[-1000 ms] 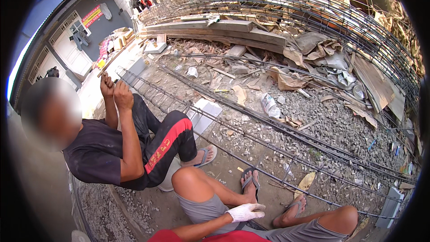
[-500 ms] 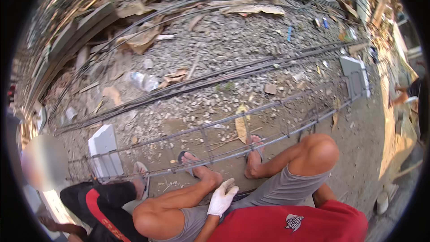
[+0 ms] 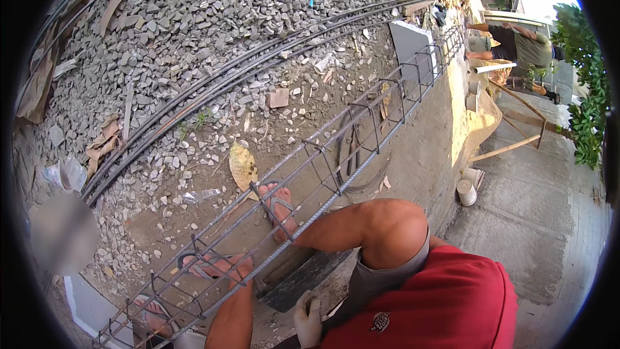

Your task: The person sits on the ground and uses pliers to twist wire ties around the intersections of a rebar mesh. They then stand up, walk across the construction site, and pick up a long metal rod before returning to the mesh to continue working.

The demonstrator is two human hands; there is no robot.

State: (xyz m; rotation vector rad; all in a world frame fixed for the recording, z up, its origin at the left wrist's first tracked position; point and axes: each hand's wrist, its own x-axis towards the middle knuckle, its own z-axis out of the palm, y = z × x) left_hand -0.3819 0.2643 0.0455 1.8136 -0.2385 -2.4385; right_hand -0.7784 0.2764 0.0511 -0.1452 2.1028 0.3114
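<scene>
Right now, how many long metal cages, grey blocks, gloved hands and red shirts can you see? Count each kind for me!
Long metal cages: 1
Grey blocks: 2
Gloved hands: 1
Red shirts: 1
Total: 5

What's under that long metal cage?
Under the metal cage: gray blocks, sandaled feet and dirt. Its bars cover bits of them; the blocks' undersides are hidden.

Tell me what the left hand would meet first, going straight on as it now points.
Likely the dark board-like piece just beyond the gloved left hand; depth is unclear, so the hand may instead pass above it toward the steel rebar cage.
</scene>
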